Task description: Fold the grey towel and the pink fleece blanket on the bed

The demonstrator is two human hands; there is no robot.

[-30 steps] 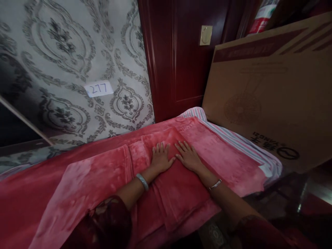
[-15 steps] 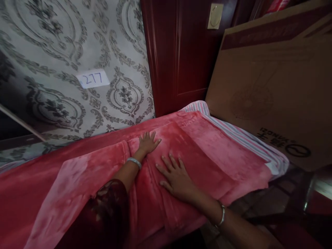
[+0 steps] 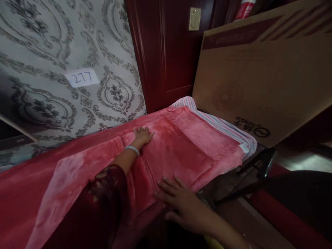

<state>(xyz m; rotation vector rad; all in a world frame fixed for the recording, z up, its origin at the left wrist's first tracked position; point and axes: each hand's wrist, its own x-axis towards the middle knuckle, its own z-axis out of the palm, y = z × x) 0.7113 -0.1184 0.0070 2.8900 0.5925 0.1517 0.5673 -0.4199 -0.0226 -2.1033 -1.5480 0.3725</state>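
Observation:
A plush red-pink blanket (image 3: pixel 178 145) lies partly folded, its panels overlapping along creases near the middle. My left hand (image 3: pixel 143 136) rests palm down on the far part of the fold, fingers spread, with a bracelet on the wrist. Closer to me, my right hand (image 3: pixel 181 204) is at the blanket's near edge. Its fingers are apart and hold nothing; whether the fingertips touch the cloth I cannot tell. Striped pink, grey and white cloth (image 3: pixel 225 126) shows from under the blanket at the far right side.
A big cardboard box (image 3: pixel 269 76) leans beyond the blanket's right end. Behind stand a patterned wall (image 3: pixel 116 91) bearing a paper marked 277 (image 3: pixel 82 77), and a dark red wooden panel (image 3: pixel 176 52). At lower right is a dark metal frame (image 3: pixel 261 166).
My right hand has slid back toward me, from the middle of the fold to the near edge. My left hand stays on the blanket. The camera view has turned slightly right.

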